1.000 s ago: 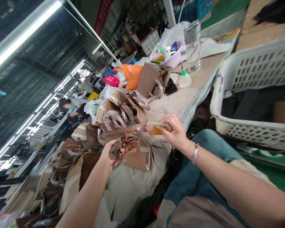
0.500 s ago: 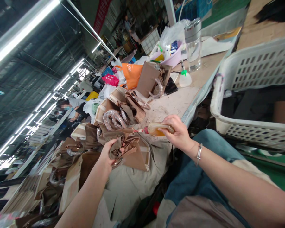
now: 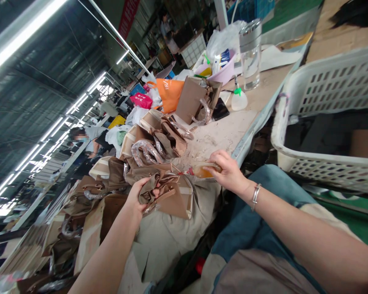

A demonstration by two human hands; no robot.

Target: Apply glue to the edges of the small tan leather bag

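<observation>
A brown handbag (image 3: 176,198) lies tilted in front of me, and my left hand (image 3: 142,194) is closed on its bunched, soft top part. In my right hand (image 3: 225,169) is a squeeze bottle (image 3: 200,170) of amber liquid, held level with the fingers wrapped round its rear end. Its reddish, narrow nozzle points left and reaches the bag's upper edge; whether the tip touches the bag I cannot tell. Just beyond stand more brown handbags (image 3: 171,141), with plastic-wrapped handles (image 3: 145,152).
Several more brown bags (image 3: 92,208) crowd the left side. Along the table stand a glass bottle (image 3: 250,61), a small green-capped bottle (image 3: 239,100), a black phone (image 3: 221,109) and an orange bag (image 3: 170,94). A white plastic basket (image 3: 328,157) is at my right. A co-worker (image 3: 92,139) sits farther off.
The squeeze bottle's nozzle has moved slightly right and lower along the bag's upper edge, and my right hand has shifted a little with it. My left hand keeps its hold on the bag.
</observation>
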